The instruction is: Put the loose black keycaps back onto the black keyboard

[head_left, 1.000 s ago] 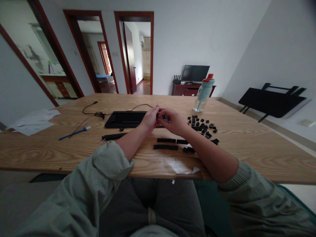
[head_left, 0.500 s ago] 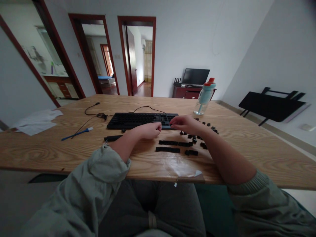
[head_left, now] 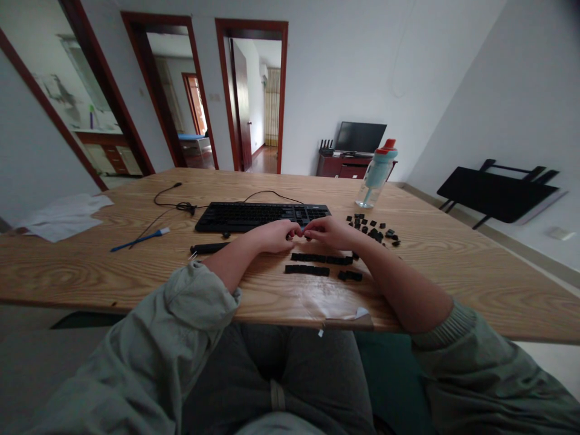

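A black keyboard (head_left: 247, 216) lies across the table. Just in front of its right half, my left hand (head_left: 280, 235) and my right hand (head_left: 330, 233) meet at the fingertips. Both have curled, pinching fingers; anything between them is too small or hidden to make out. Below my hands lie two rows of black keycaps, the upper row (head_left: 321, 259) and the lower row (head_left: 307, 270). A short group of keycaps (head_left: 350, 275) sits to their right. Loose keycaps (head_left: 372, 232) are scattered beyond my right wrist.
A black-handled tool (head_left: 208, 248) with wire prongs rests by my left forearm. Farther left are a blue brush (head_left: 140, 243), a coiled cable (head_left: 183, 207) and white paper (head_left: 67, 219). A water bottle (head_left: 377, 175) stands at the back right of the wooden table (head_left: 136, 278).
My right hand has come off the keyboard's right side, moving left and nearer to me, so its fingertips now meet my left hand's. The view has shifted slightly.
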`<state>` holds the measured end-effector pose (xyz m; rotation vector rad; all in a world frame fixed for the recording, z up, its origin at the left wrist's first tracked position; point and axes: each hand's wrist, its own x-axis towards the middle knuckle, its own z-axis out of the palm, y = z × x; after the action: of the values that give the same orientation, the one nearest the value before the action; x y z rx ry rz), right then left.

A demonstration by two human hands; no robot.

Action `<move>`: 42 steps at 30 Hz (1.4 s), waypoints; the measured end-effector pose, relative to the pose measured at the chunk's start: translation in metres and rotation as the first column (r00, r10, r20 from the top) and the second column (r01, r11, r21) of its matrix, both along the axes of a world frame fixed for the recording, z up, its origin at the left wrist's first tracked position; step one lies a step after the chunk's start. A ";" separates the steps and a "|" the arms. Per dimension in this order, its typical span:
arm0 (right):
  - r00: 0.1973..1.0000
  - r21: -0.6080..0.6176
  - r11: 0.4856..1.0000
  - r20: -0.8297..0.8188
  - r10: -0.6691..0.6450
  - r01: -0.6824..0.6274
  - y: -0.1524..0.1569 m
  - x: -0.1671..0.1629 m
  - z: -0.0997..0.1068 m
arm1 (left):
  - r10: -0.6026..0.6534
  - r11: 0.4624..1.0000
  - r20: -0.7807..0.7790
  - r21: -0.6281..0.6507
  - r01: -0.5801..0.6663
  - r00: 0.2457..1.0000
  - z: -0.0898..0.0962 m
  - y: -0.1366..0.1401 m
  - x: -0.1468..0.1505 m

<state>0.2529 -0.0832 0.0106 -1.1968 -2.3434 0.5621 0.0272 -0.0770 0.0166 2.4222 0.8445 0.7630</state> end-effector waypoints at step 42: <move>0.936 0.218 0.954 -0.328 -0.128 0.207 -0.014 -0.012 0.013 | 0.090 0.989 0.415 -0.147 -0.031 0.905 0.005 -0.006 0.011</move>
<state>0.2405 -0.0970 0.0237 -1.0908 -1.9563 0.3533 0.0385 -0.0827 0.0213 2.0078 0.7691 1.1593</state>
